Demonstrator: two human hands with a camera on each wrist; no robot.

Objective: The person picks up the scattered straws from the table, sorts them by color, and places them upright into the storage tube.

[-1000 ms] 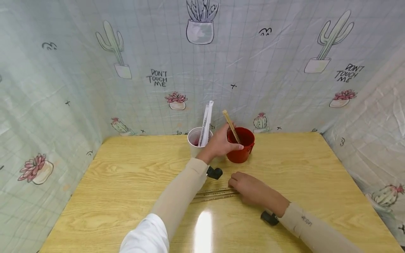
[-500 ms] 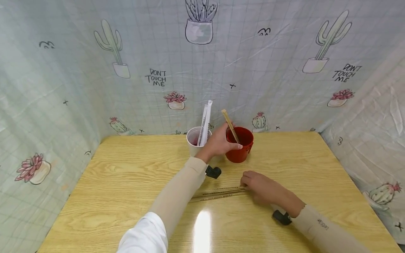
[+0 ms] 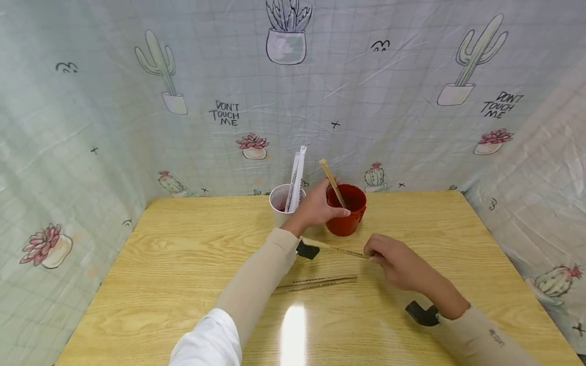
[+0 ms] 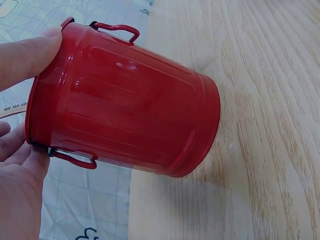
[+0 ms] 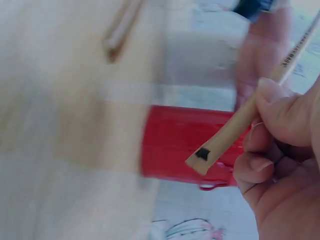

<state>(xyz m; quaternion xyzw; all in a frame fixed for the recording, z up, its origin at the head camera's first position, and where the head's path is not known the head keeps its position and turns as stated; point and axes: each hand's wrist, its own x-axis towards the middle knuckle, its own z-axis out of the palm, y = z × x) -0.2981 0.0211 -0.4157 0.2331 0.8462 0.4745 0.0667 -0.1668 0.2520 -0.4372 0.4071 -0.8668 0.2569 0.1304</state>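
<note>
My left hand [image 3: 315, 207] holds the red bucket [image 3: 344, 226] by its rim. In the left wrist view, the thumb lies on one side of the rim and the fingers on the other, with small wire handles on the bucket's [image 4: 135, 100] sides. One brown paper-wrapped straw [image 3: 331, 178] leans inside the bucket. Between thumb and fingers, my right hand [image 3: 405, 264] pinches another brown paper-wrapped straw [image 3: 341, 249], raised off the table and pointing left. Its flat end with a black mark shows in the right wrist view. Further brown straws [image 3: 316, 282] lie on the table, partly hidden by the left forearm.
Left of the bucket stands a white cup [image 3: 280, 217] holding white wrapped straws [image 3: 297, 178]. A patterned curtain [image 3: 201, 152] closes off the back and sides of the wooden table [image 3: 183, 244]. Both wrists carry black camera mounts.
My right hand has moved right and up from the straws on the table, lifting one brown straw away from the others. The left hand has stayed on the bucket.
</note>
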